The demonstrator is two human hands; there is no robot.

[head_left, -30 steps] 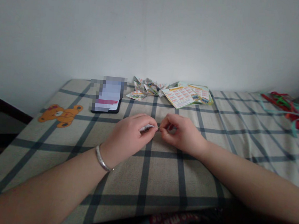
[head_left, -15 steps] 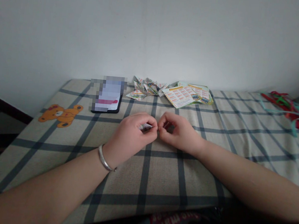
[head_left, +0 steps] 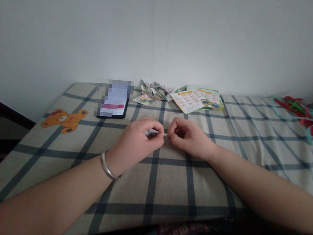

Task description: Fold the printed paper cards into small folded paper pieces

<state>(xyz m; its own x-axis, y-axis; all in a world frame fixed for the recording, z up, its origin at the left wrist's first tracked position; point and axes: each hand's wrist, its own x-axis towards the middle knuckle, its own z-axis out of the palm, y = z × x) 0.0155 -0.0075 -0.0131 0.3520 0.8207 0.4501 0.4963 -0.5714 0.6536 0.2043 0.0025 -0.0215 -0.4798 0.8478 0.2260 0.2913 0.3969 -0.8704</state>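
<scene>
My left hand point(head_left: 138, 141), with a silver bangle on the wrist, is closed in a pinch on a small folded piece of printed paper point(head_left: 153, 133). My right hand point(head_left: 190, 138) faces it, fingers curled, pinching the paper's other end. Both hands hover just above the checked cloth point(head_left: 167, 177) at the middle of the table. Most of the paper is hidden by my fingers.
At the back lie a dark phone point(head_left: 113, 104), a heap of folded paper pieces point(head_left: 154, 92) and a stack of printed leaflets point(head_left: 198, 99). Red and green ribbons point(head_left: 307, 114) lie at the far right. An orange bear print point(head_left: 64, 118) marks the cloth's left side.
Both hands stay together on the paper; the fingers have shifted slightly and the hands moved apart a little, showing a bit more paper between them.
</scene>
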